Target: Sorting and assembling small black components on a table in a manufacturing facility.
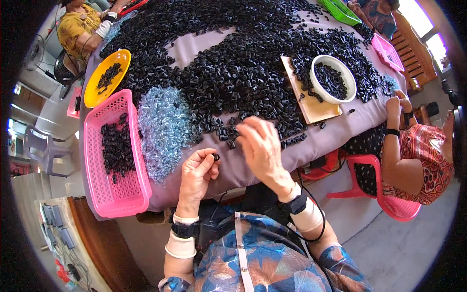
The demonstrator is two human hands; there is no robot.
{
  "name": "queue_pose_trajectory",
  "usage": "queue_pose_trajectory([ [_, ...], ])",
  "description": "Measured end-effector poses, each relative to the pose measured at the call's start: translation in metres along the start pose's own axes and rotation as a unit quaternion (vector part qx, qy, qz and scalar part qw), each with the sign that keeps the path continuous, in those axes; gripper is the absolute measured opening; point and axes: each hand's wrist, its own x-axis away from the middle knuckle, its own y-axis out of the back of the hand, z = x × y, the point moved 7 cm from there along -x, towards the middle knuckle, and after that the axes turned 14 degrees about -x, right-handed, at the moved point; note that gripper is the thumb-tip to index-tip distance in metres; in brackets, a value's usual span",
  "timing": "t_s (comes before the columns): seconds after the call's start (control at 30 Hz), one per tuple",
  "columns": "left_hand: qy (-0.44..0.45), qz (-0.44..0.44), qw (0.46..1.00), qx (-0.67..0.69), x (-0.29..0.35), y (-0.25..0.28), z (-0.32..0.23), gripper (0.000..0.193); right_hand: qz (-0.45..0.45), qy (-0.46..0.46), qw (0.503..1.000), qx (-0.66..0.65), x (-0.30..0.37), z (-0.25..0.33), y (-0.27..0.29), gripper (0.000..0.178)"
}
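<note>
My left hand pinches a small black ring-shaped plastic part between thumb and fingertips, just off the table's near edge. To its right, my right hand is over the near edge of a broad heap of small black plastic parts. Its fingers bend downward and are slightly smeared by motion, so whether they hold anything is hidden. A pile of clear bluish small springs or coils lies to the left of my left hand, beside a pink basket with black parts inside.
A yellow plate stands behind the basket. A white bowl of black parts rests on a cardboard tray at the right. A person sits on the right by a pink chair; another person is far left.
</note>
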Motion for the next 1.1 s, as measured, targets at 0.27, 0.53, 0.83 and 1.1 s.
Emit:
queue_pose_trajectory([
  [0.27, -0.012, 0.023, 1.000, 0.009, -0.002, -0.001, 0.001, 0.016, 0.046, -0.016, 0.997, 0.053, 0.020, -0.020, -0.007, 0.045],
  [0.53, -0.016, 0.036, 0.999, 0.026, 0.000, 0.001, 0.000, 0.016, 0.006, 0.002, 1.000, 0.010, 0.035, -0.020, 0.026, 0.036],
  [0.83, -0.023, 0.052, 0.998, 0.024, -0.003, -0.002, 0.000, 0.016, 0.012, -0.069, 0.988, 0.138, 0.043, -0.044, 0.030, 0.055],
  [1.1, -0.021, 0.043, 0.999, 0.021, -0.002, -0.001, 0.000, 0.017, 0.060, -0.012, 0.998, 0.029, 0.039, -0.016, 0.004, 0.050],
])
